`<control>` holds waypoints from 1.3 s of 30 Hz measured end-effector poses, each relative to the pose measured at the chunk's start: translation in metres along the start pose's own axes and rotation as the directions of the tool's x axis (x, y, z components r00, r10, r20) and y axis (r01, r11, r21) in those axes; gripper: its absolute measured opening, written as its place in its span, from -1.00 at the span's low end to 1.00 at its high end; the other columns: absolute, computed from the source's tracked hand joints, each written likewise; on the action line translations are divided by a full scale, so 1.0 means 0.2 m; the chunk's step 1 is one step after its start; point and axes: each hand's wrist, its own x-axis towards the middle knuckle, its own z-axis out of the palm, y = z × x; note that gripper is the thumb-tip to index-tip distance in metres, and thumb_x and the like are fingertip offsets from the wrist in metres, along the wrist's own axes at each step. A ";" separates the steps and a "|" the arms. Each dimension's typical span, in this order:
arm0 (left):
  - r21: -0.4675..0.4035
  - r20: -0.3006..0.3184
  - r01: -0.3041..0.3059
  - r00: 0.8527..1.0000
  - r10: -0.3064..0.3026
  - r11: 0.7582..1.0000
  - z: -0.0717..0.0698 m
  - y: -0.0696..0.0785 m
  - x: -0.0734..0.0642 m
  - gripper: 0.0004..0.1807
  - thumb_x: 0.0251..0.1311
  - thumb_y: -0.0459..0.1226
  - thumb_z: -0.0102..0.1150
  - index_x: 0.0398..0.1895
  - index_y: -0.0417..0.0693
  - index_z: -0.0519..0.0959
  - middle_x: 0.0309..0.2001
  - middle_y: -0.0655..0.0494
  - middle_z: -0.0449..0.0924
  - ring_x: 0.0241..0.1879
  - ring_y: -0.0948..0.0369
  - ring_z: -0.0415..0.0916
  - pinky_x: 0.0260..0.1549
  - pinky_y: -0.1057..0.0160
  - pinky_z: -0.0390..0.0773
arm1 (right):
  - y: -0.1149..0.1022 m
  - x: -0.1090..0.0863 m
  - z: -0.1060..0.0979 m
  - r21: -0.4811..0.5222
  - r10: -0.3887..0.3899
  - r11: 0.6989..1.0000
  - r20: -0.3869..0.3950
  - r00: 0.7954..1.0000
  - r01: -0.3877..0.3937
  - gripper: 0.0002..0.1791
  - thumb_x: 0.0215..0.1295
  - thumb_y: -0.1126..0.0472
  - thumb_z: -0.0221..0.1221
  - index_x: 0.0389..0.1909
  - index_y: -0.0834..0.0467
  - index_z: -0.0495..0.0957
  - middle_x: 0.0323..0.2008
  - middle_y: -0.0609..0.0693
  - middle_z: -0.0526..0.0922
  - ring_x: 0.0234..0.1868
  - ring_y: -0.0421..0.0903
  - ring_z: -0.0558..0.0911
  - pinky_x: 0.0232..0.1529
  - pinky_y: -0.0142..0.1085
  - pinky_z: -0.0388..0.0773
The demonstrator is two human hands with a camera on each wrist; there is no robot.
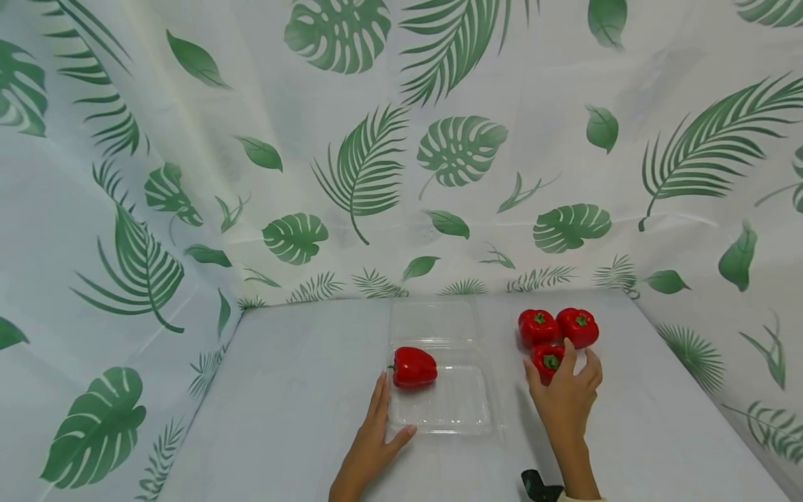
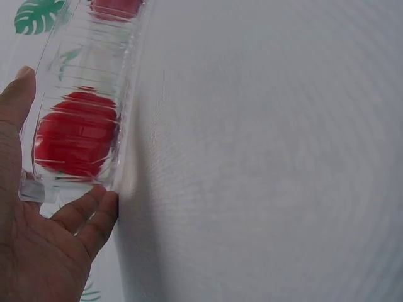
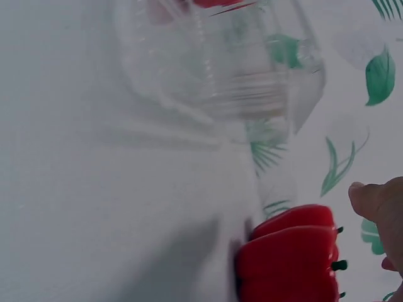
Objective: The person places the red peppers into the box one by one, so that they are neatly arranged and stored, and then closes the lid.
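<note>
Right grip (image 1: 564, 392) around partly hidden pepper (image 1: 544, 368).

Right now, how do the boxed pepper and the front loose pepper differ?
Pose: the boxed pepper lies on its side, stem toward the left of the head view; the front loose pepper stands upright, stem up.
Place: the boxed pepper is in the clear container; the front loose pepper is on the table.
Neighbours: the boxed pepper is alone in there; the front loose pepper is grouped with two more peppers.
Shared: both red, green-stemmed.
</note>
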 end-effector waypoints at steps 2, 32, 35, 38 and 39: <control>0.006 -0.001 0.000 1.000 0.000 1.000 0.00 0.00 0.00 0.05 0.22 0.17 0.16 0.59 0.14 -0.24 0.60 0.22 -0.31 0.55 -0.02 -0.08 0.30 -0.22 0.30 | 0.02 -0.01 0.01 0.001 0.027 1.000 0.043 0.999 -0.027 -0.01 0.03 0.13 0.41 0.42 0.31 0.11 0.41 0.40 0.03 0.42 0.33 0.07 0.12 0.50 0.28; 0.021 -0.002 0.016 1.000 -0.016 1.000 0.01 0.02 -0.01 0.05 0.22 0.18 0.15 0.59 0.09 -0.21 0.60 0.18 -0.29 0.53 -0.05 -0.04 0.25 -0.23 0.35 | 0.15 -0.06 0.09 0.091 0.156 0.980 0.182 0.971 -0.175 -0.22 0.22 0.21 0.31 0.35 0.34 0.14 0.29 0.46 0.13 0.27 0.45 0.33 0.20 0.30 0.36; 0.023 0.004 0.025 1.000 -0.025 0.999 0.01 0.02 0.00 0.05 0.22 0.19 0.15 0.59 0.09 -0.21 0.60 0.20 -0.30 0.54 -0.03 -0.06 0.26 -0.22 0.34 | 0.15 -0.06 0.09 0.102 0.162 0.978 0.175 0.971 -0.181 -0.23 0.22 0.21 0.30 0.35 0.36 0.14 0.28 0.46 0.13 0.26 0.45 0.33 0.20 0.30 0.35; 0.022 0.008 0.039 0.999 -0.039 0.999 0.01 0.02 0.00 0.06 0.21 0.20 0.15 0.59 0.09 -0.22 0.60 0.18 -0.29 0.54 -0.03 -0.06 0.27 -0.22 0.33 | 0.15 -0.06 0.10 0.106 0.173 0.976 0.171 0.970 -0.192 -0.24 0.24 0.22 0.29 0.35 0.36 0.14 0.27 0.45 0.14 0.25 0.43 0.33 0.21 0.29 0.35; 0.022 0.009 0.042 0.999 -0.042 0.999 0.01 0.02 0.00 0.06 0.21 0.20 0.15 0.59 0.10 -0.22 0.60 0.18 -0.29 0.54 -0.03 -0.05 0.27 -0.22 0.33 | 0.15 -0.06 0.10 0.106 0.177 0.975 0.170 0.970 -0.196 -0.25 0.24 0.22 0.29 0.34 0.36 0.15 0.26 0.45 0.14 0.25 0.43 0.33 0.21 0.30 0.35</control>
